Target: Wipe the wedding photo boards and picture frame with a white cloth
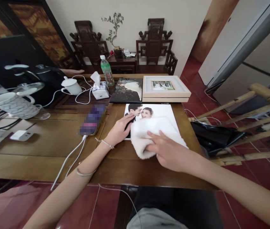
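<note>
Find glossy white rectangular photo panel (160,109), printed w/ a couple, lying flat on brown wooden table (115,171) nr. its right end, partly hidden under thick white fluffy folded cloth (154,124). Note left hand (118,129) at panel's left side, w/ fingers extended & laid flat across the edge, not clamped on anything. Note right hand (170,152) pressed onto cloth from above, w/ fingers spread & one apparently tucked in at the fold; can't see thumb, so can't tell if pinching. Expect panel to be fairly light, stiff, prob. smooth & slippery on the face, liable to scratch, smudge or chip at corners. For lifting, take by opp. edges, w/ palms off the print; for steadying, press lightly nr. the left edge. Expect cloth to be v. light, soft, floppy, easy to bunch; take by the thick folded part, w/ fingers over & thumb under. Mind dark rectangular photo panel (128,90) just behind, plus pale wooden picture frame w/ wide white mat (180,87) to its right, prob. heavier; can't tell if glazed. Also keep clear of flat rectangular phone w/ blurred screen (93,122), plugged into thin white cable (84,138), left of left hand.
</note>
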A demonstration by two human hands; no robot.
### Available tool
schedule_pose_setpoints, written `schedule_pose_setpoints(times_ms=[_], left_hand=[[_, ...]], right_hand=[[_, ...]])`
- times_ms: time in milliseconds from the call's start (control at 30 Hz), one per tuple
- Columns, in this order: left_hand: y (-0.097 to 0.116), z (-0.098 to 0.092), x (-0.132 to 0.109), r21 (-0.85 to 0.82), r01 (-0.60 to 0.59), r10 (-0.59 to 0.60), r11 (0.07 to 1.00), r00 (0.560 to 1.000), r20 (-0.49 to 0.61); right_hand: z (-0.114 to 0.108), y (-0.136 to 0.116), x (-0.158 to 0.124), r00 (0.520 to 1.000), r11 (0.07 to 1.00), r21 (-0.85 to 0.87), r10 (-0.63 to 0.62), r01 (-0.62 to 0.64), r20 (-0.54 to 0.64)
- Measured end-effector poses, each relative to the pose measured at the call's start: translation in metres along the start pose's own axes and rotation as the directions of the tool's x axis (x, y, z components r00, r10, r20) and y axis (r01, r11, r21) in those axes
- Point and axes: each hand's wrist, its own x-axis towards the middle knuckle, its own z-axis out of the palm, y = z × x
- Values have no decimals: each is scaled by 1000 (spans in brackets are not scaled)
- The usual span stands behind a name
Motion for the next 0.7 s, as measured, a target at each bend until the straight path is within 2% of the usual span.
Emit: schedule_pose_setpoints(times_ms=[100, 233, 433, 600, 700], left_hand=[[0, 0, 0, 10, 9, -9, 1000, 1000, 3], [0, 1, 0, 0, 6, -6, 1000, 1000, -1], [-4, 4, 0, -24, 0, -1, 1000, 999, -39], [-1, 2, 1, -68, 5, -8, 998, 999, -45], [2, -1, 1, -93, 27, -40, 995, 989, -145]], right_hand=[[-1, -2, -11, 1000, 999, 43, -16, 16, -11], [-3, 24, -4, 995, 999, 26, 34, -32, -89], [-16, 67, 44, 948, 963, -121, 207, -241, -240], [-19, 74, 87, 953, 965, -148, 177, -217, -245], [-20, 69, 102, 962, 974, -151, 128, -167, -240]])
